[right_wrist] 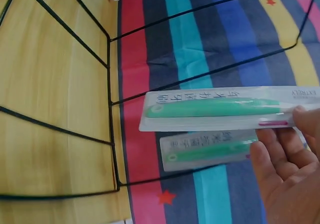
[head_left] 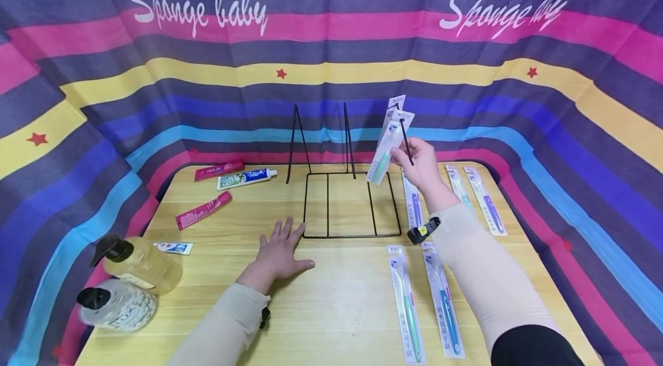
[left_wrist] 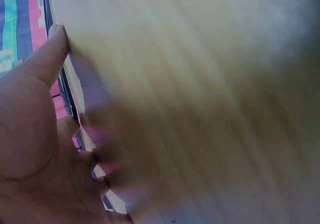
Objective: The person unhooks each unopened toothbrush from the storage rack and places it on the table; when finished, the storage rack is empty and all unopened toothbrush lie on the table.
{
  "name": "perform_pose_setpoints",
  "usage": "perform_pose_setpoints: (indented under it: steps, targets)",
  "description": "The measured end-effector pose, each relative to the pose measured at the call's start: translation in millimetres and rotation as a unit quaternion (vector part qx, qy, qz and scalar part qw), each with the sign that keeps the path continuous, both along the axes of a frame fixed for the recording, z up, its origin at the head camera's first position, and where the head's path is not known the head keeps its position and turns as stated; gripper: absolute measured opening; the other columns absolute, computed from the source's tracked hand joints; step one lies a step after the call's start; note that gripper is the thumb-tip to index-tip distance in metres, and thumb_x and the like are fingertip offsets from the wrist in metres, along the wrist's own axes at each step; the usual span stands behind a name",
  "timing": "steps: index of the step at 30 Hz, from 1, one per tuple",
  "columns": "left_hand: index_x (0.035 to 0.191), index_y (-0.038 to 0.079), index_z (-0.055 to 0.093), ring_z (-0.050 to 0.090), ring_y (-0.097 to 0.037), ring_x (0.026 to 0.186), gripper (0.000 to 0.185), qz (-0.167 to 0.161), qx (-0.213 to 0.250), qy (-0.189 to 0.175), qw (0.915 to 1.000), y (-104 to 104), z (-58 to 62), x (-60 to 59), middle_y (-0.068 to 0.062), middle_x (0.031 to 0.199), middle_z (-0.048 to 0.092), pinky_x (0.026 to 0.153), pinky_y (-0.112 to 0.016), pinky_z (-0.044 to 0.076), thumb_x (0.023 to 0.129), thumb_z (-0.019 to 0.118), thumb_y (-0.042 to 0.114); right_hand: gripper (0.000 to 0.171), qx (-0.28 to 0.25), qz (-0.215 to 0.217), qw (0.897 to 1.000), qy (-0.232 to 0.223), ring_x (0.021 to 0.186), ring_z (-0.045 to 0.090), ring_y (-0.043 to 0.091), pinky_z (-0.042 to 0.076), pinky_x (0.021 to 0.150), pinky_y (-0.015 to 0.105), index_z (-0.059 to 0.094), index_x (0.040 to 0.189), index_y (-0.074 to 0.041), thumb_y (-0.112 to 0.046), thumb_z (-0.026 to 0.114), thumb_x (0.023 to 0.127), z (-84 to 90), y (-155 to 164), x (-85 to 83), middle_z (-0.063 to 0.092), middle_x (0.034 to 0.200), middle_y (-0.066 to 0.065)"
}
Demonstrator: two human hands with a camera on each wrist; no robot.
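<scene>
Right hand (head_left: pixel 422 161) fingers (right_wrist: pixel 280 149) pinch toothbrush packs (head_left: pixel 387 144).

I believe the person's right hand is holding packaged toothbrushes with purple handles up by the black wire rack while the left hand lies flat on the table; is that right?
Not quite: the packaged toothbrushes held by the right hand have green handles, not purple, as the right wrist view shows. The rest holds: they are up by the black wire rack, and the left hand lies flat on the table.
</scene>
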State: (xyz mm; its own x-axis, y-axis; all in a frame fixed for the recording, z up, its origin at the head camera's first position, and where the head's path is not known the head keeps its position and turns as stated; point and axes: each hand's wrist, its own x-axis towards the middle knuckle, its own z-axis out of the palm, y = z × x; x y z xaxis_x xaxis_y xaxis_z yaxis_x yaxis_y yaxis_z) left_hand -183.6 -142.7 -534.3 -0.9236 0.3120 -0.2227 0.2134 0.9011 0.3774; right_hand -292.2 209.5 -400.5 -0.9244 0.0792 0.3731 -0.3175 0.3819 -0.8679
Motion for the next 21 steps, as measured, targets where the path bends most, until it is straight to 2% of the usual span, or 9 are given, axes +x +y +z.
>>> perform_pose_setpoints:
  steps: [3, 5, 7, 10, 12, 15, 18, 21]
  targets:
    - [0.169, 0.019, 0.029, 0.004, -0.047, 0.161, 0.102, -0.001, 0.001, -0.003, 1.0000, 1, -0.3, -0.4, -0.019, 0.176, 0.009, 0.117, -0.082, 0.008, 0.090, 0.074, 0.066, 0.015, -0.018, 0.021, 1.000, -0.010, 0.069, 0.068, -0.001, 0.059, 0.070, 0.017, 0.063, 0.098, 0.018, 0.004, 0.067, 0.100, -1.2, 12, 13.7, 0.073, 0.093, 0.035]
    - [0.170, 0.020, 0.029, 0.003, -0.046, 0.161, 0.103, -0.001, 0.001, -0.006, 1.0000, 2, -0.7, -0.8, -0.019, 0.176, 0.008, 0.117, -0.082, 0.007, 0.090, 0.073, 0.067, 0.011, -0.021, 0.039, 0.999, -0.018, 0.073, 0.069, 0.000, 0.060, 0.073, 0.019, 0.063, 0.101, 0.017, 0.007, 0.066, 0.100, -0.9, 22, 24.4, 0.074, 0.094, 0.033]
    - [0.170, 0.020, 0.028, 0.003, -0.046, 0.161, 0.103, -0.001, 0.001, -0.007, 1.0000, 2, -1.4, -0.8, -0.019, 0.176, 0.008, 0.117, -0.081, 0.007, 0.090, 0.073, 0.068, 0.006, -0.033, 0.065, 0.997, -0.008, 0.077, 0.070, 0.002, 0.061, 0.075, 0.020, 0.065, 0.102, 0.014, 0.010, 0.065, 0.098, -5.9, 37, 32.8, 0.076, 0.090, 0.024]
    - [0.170, 0.020, 0.028, 0.003, -0.047, 0.161, 0.104, -0.001, 0.000, -0.008, 1.0000, 2, -2.4, -1.5, -0.019, 0.176, 0.008, 0.117, -0.081, 0.007, 0.089, 0.073, 0.069, 0.002, -0.042, 0.098, 0.994, 0.023, 0.078, 0.071, 0.006, 0.061, 0.075, 0.020, 0.067, 0.096, 0.011, 0.013, 0.066, 0.096, -6.0, 62, 54.5, 0.076, 0.084, 0.008]
    - [0.170, 0.020, 0.027, 0.002, -0.047, 0.161, 0.105, -0.002, -0.003, -0.010, 0.9999, 2, -2.6, -2.1, -0.019, 0.176, 0.007, 0.117, -0.081, 0.007, 0.089, 0.072, 0.069, 0.003, -0.052, 0.102, 0.993, 0.038, 0.077, 0.071, 0.006, 0.061, 0.074, 0.020, 0.066, 0.093, 0.012, 0.013, 0.067, 0.096, -7.0, 79, 70.7, 0.075, 0.083, 0.001]
    - [0.170, 0.020, 0.026, 0.002, -0.046, 0.161, 0.105, -0.001, -0.009, -0.012, 0.9999, 2, -1.7, -2.2, -0.018, 0.177, 0.006, 0.117, -0.081, 0.008, 0.090, 0.072, 0.069, 0.006, -0.061, 0.085, 0.994, 0.043, 0.073, 0.071, 0.004, 0.060, 0.071, 0.018, 0.065, 0.091, 0.014, 0.014, 0.067, 0.096, -10.2, 109, 97.1, 0.075, 0.081, -0.003]
    - [0.170, 0.020, 0.026, 0.001, -0.047, 0.161, 0.105, -0.001, -0.012, -0.012, 0.9999, 1, -0.2, -1.9, -0.019, 0.176, 0.006, 0.117, -0.082, 0.008, 0.090, 0.072, 0.069, 0.007, -0.068, 0.043, 0.996, 0.024, 0.070, 0.071, 0.003, 0.060, 0.066, 0.018, 0.068, 0.096, 0.011, 0.018, 0.066, 0.094, -15.9, 141, 125.9, 0.075, 0.080, -0.003]
    - [0.170, 0.020, 0.025, 0.000, -0.047, 0.160, 0.104, -0.003, -0.012, -0.012, 0.9998, 0, 0.6, -1.8, -0.019, 0.176, 0.005, 0.116, -0.082, 0.007, 0.091, 0.072, 0.068, 0.013, -0.017, -0.027, 0.999, -0.017, 0.069, 0.071, 0.002, 0.059, 0.062, 0.018, 0.073, 0.106, 0.002, 0.010, 0.070, 0.096, -25.5, 174, 155.2, 0.076, 0.083, -0.007]
